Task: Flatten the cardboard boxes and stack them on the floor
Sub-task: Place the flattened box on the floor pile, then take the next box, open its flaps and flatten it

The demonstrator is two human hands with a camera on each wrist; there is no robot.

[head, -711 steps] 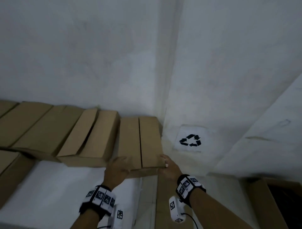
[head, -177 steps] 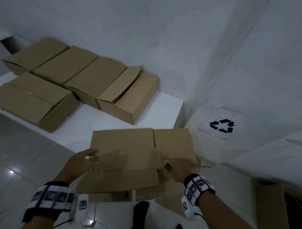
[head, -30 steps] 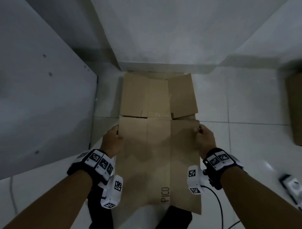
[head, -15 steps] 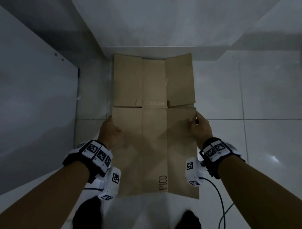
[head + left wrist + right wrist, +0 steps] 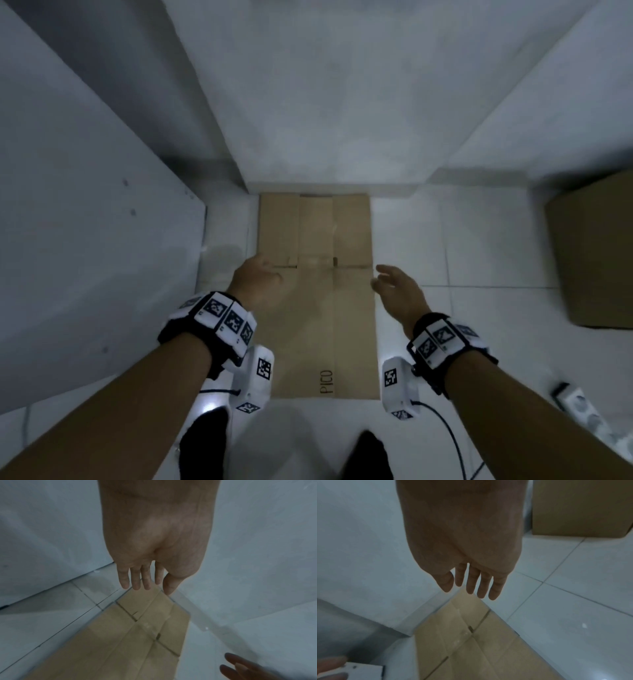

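Hanging loose and straight above the floor, the fingers [image 5: 135, 580] of the left hand [image 5: 258, 286] — nothing held, thumb slack beside them. Same on the right hand [image 5: 399, 294]: fingers [image 5: 485, 585] relaxed and slightly spread, released, clear of any surface. Below and between both hands, the flattened box [image 5: 317, 294] — lying flat on the tiled floor [image 5: 479, 342], far edge against the base of the white wall [image 5: 329, 102], near end by the dark-socked feet [image 5: 202, 442], "PICO" printed near that end. Whether the left hand's edge touches the cardboard cannot be told from the head view; in the wrist views both hands hang apart from it. On each wrist, a black band with white marker tiles and a white camera block. To the right, well apart, another brown box [image 5: 592, 253] standing on the tiles; at lower right a white power strip [image 5: 582, 407]. To the left, a white panel [image 5: 85, 240].
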